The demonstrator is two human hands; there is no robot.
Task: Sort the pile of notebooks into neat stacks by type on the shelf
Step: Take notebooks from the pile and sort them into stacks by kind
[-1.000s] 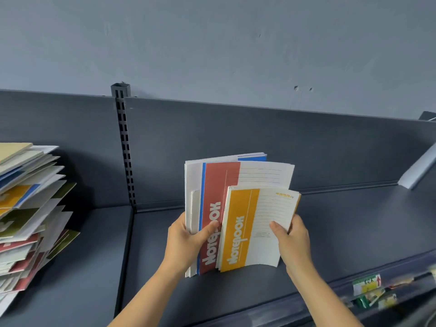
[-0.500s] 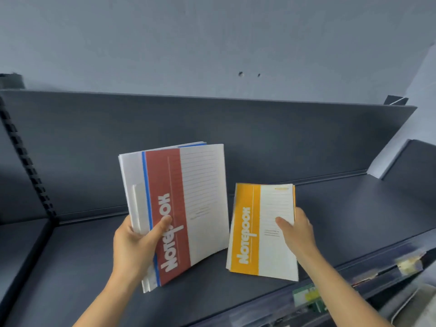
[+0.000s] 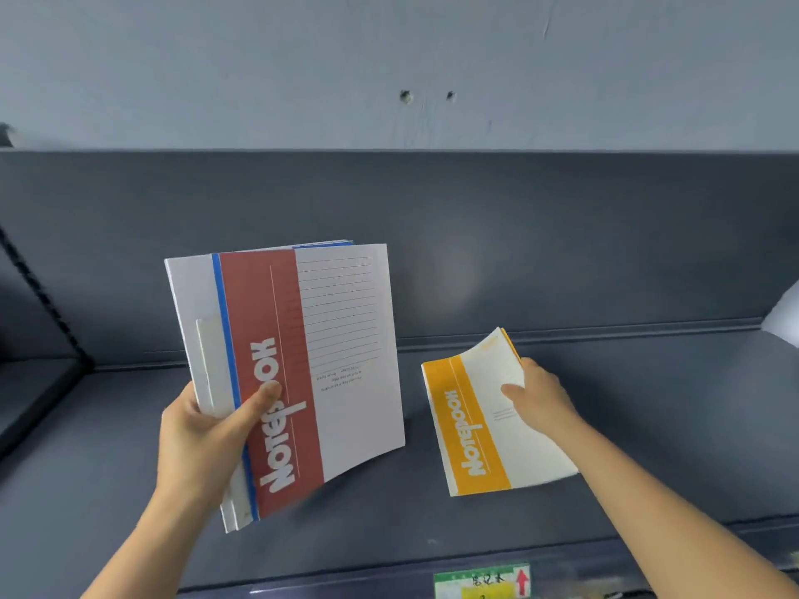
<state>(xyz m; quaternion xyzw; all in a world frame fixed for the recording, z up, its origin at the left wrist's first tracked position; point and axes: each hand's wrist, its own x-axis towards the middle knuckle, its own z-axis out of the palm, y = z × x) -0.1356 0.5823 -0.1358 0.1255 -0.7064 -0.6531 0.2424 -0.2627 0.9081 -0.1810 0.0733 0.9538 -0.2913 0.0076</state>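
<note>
Two lots of notebooks, head view only.

Lot one: a fanned bundle (image 3: 341, 361) of large thin notebooks. The red-banded cover is foremost, with a blue-edged one and white ones behind. It is held tilted upright above the shelf (image 3: 670, 425). The left grip (image 3: 203, 430) clamps its lower left corner, thumb across the red band, fingers behind.

Lot two: one smaller yellow notebook (image 3: 471, 430), low over the shelf to the right of the bundle and apart from it. Its near edge is at or just above the surface; contact cannot be told. The right grip (image 3: 540, 399) pinches its right edge, thumb on the cover, fingers beneath, and the far corner bows upward.

Handling, judged: light, soft-covered, limp. The covers look smooth, so the bundle may slide apart if held by one corner. Best taken along the spine or with a flat palm beneath, then squared against the back panel (image 3: 562, 235).

Also present: a green price label (image 3: 482, 581) on the shelf's front rail.
</note>
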